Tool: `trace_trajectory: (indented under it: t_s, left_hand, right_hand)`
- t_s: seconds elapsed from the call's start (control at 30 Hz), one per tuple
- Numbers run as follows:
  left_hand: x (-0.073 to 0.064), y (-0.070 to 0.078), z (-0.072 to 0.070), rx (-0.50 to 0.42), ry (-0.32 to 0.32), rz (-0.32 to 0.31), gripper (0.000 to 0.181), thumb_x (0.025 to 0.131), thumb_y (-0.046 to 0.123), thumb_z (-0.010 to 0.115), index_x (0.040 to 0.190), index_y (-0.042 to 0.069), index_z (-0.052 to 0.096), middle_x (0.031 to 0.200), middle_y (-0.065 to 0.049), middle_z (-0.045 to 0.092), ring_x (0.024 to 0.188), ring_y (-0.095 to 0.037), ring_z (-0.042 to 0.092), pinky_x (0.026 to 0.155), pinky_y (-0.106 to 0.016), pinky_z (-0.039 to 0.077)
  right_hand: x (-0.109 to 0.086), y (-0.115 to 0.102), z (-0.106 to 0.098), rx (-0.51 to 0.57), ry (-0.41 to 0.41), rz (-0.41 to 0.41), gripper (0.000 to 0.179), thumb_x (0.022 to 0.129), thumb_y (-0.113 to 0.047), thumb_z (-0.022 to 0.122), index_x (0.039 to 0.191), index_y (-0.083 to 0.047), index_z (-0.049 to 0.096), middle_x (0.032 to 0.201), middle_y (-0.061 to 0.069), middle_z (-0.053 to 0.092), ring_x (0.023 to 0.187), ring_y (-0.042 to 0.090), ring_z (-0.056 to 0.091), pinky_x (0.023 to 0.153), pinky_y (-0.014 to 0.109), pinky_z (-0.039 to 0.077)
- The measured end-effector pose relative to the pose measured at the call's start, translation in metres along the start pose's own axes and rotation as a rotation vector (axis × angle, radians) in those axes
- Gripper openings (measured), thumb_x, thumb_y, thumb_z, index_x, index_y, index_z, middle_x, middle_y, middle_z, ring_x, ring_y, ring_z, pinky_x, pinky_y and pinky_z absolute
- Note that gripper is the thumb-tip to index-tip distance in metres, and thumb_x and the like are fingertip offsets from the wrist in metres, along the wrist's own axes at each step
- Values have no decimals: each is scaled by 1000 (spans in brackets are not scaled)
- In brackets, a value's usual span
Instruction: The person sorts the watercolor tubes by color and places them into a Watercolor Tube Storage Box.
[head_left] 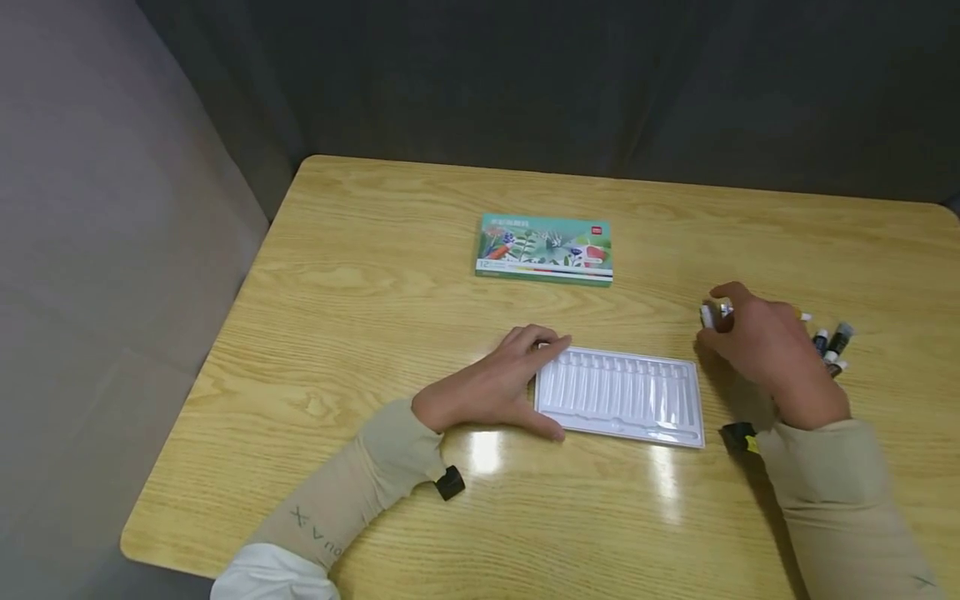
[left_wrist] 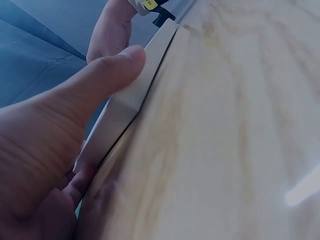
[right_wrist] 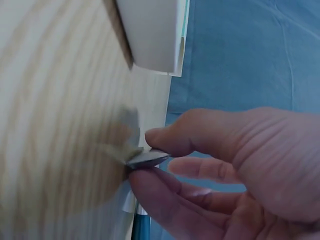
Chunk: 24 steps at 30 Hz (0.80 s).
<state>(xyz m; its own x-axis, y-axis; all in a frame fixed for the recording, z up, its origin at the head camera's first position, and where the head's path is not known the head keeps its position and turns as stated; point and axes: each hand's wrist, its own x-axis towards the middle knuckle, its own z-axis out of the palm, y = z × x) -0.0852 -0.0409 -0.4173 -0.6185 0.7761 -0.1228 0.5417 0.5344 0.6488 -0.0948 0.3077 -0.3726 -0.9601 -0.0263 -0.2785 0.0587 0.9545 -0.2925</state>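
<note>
Gripping the white tray [head_left: 618, 390] by its left end in left hand [head_left: 501, 385], pinching a tube [right_wrist: 149, 160] past its right end in right hand [head_left: 771, 343], ideally without squeezing hard.

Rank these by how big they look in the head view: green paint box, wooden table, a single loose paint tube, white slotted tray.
1. Wooden table
2. White slotted tray; it is nearer the camera than the box
3. Green paint box
4. Loose paint tube
</note>
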Motion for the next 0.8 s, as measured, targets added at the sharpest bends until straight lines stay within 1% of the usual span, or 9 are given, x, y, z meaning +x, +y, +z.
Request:
trace_trajectory:
  t_s: [0.07,0.13,0.2,0.23,0.3,0.4,0.53,0.67,0.8]
  left_hand:
    - [1,0,0,10,1,4,120,75,64,85,166,15,23,161,-3,32,149,-18,30,125,-35,35]
    - [1,0,0,16,1,7,120,75,64,85,166,15,24,161,-3,32,149,-19,30,125,-35,35]
    - [1,-1,-1,20,-1,11,120,76,64,85,166,15,24,161,-4,32,149,-19,30,125,-36,35]
    - [1,-1,0,24,-3,14,119,76,64,85,166,15,24,161,-4,32,149,-19,30,125,-36,34]
    - [1,-1,-1,27,-3,19,119,76,64,84,166,14,24,161,-4,33,149,-20,30,126,-37,34]
    - [2,-2,0,26,-2,23,118,76,63,85,166,14,25,161,-5,33,149,-20,30,126,-37,34]
    - [3,-2,0,24,2,26,118,76,62,85,165,14,26,161,-5,33,149,-20,31,125,-37,35]
    - [2,-2,-1,21,8,32,118,76,61,86,165,13,27,160,-5,34,148,-20,32,125,-38,35]
    - [2,-2,0,16,12,36,117,76,60,86,165,12,27,158,-5,35,147,-21,32,124,-39,35]
  right_hand:
    - [-1,1,-1,-13,-12,-11,53,97,-22,63,139,9,51,111,30,70,88,37,66,70,48,52]
    - [-1,0,-2,-29,-14,-23,44,98,-22,61,129,8,59,108,28,70,87,36,63,71,45,50]
    - [0,0,-3,-43,-16,-34,35,98,-22,60,117,7,65,98,24,68,82,34,58,68,40,46]
    - [0,0,-3,-49,-17,-34,31,97,-22,60,110,6,66,91,20,67,79,32,56,66,38,43]
    - [0,1,-3,-47,-21,-32,28,97,-23,61,103,4,67,84,15,63,76,29,53,63,33,38]
    - [1,2,-2,-46,-19,-31,32,96,-25,63,105,5,67,82,14,64,75,28,54,62,32,39]
    - [2,3,-1,-46,-14,-25,44,97,-25,67,125,10,62,93,20,71,80,29,61,65,36,47]
    - [3,3,0,-46,-20,-33,46,98,-22,68,131,7,58,97,21,73,79,28,63,65,40,50]
    - [2,4,-1,-45,-22,-48,44,98,-22,68,131,6,59,102,24,73,80,28,65,64,39,49]
